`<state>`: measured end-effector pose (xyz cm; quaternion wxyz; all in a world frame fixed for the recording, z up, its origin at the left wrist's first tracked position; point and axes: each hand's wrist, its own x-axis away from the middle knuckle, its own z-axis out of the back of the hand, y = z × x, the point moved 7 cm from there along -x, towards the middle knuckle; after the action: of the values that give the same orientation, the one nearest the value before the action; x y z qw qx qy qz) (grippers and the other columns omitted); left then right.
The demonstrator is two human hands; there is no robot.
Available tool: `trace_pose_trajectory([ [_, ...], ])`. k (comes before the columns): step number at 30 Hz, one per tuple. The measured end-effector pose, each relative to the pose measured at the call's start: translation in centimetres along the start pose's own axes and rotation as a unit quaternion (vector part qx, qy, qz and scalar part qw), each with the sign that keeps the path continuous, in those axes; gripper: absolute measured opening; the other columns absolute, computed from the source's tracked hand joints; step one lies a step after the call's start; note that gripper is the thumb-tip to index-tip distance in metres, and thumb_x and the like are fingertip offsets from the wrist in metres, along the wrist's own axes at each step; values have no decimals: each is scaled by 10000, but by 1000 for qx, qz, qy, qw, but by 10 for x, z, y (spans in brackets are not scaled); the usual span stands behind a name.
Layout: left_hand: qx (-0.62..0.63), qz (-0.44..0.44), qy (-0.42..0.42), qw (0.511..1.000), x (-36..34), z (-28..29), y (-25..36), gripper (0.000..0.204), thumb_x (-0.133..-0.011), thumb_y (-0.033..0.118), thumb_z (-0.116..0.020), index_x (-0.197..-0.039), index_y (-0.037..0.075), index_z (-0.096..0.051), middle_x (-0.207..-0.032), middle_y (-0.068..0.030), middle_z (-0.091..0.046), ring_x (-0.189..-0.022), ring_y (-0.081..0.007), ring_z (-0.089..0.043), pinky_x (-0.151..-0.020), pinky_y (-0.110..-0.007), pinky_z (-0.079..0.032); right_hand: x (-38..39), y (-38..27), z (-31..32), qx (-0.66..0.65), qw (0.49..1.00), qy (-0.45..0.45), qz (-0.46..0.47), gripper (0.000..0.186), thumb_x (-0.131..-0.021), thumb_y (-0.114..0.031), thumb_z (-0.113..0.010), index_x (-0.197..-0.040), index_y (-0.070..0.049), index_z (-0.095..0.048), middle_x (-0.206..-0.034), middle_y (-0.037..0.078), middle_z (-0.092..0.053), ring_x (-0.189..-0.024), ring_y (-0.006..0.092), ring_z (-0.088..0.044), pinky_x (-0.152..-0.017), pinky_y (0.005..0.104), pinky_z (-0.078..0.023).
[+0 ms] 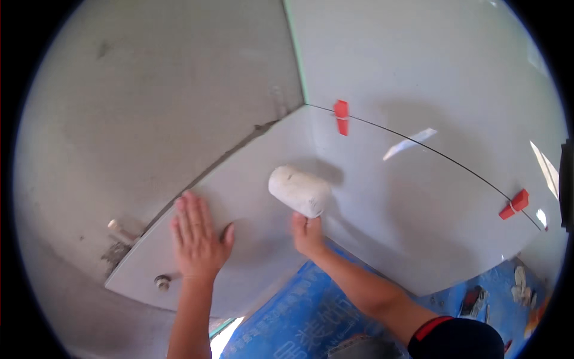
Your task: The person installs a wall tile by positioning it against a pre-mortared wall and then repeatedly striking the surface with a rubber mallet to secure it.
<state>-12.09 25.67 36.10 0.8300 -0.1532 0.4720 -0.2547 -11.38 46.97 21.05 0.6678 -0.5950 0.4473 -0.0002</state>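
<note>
My left hand [200,242] lies flat against a pale grey wall tile [239,179], fingers stretched upward near the tile's top edge and thumb held apart. My right hand [308,236] is wrapped round the handle of a white mallet [300,190]. The thick cylindrical mallet head is raised in front of the tile, close to the inside corner; I cannot tell whether it touches the surface. Most of the handle is hidden by my fist. Low on the tile, beside my left wrist, a round metal pipe fitting [162,282] sticks out.
Glossy tiles [382,215] cover the right wall, with red levelling wedges [341,117] along their joint. Bare grey wall [173,102] rises above the left tile, where a pipe stub [121,230] protrudes. Blue printed sheeting [287,314] covers the floor; small items [475,301] lie on it.
</note>
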Motion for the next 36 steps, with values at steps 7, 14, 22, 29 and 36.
trace_pose_trajectory([
  [7, 47, -26, -18, 998, 29, -11, 3, 767, -893, 484, -547, -1442, -27, -387, -1544, -203, -316, -1442, -345, -283, -1151, -478, -236, 14, 24, 24, 74, 992, -22, -99, 413, -1034, -378, -423, -745, -87, -468, -572, -29, -410, -493, 88, -418, -444, 277, -344],
  [14, -15, 32, 49, 998, 143, -45, -11, 761, -885, 510, -543, -1378, -61, -442, -1491, -273, -360, -1415, -456, -275, -1148, -556, -184, 46, -79, -28, 259, 921, -289, 39, 239, -987, -206, -438, -865, -62, -585, -754, 32, -528, -699, 167, -517, -613, 290, -408],
  [22, -13, 21, 78, 997, 137, -45, -2, 746, -867, 534, -550, -1346, -35, -495, -1470, -248, -402, -1404, -426, -311, -1143, -537, -190, 42, -74, -78, 198, 928, -165, 268, 284, -903, -200, -560, -1130, -59, -654, -1129, 129, -654, -1083, 307, -609, -917, 390, -486],
  [29, 24, 21, 76, 997, 129, -40, -10, 693, -869, 487, -578, -1324, -33, -527, -1468, -226, -425, -1422, -389, -311, -1159, -509, -175, 49, -60, -72, 88, 970, -128, 189, 256, -829, -128, -585, -1058, -54, -673, -1028, 167, -692, -974, 371, -653, -830, 429, -525],
  [36, -14, 39, 69, 997, 187, -51, -30, 694, -831, 540, -601, -1327, 56, -567, -1470, -158, -448, -1424, -329, -329, -1173, -485, -166, 53, -60, -56, 86, 950, -298, 38, 291, -882, -111, -517, -1125, -18, -647, -1125, 228, -639, -1099, 367, -592, -937, 447, -447],
])
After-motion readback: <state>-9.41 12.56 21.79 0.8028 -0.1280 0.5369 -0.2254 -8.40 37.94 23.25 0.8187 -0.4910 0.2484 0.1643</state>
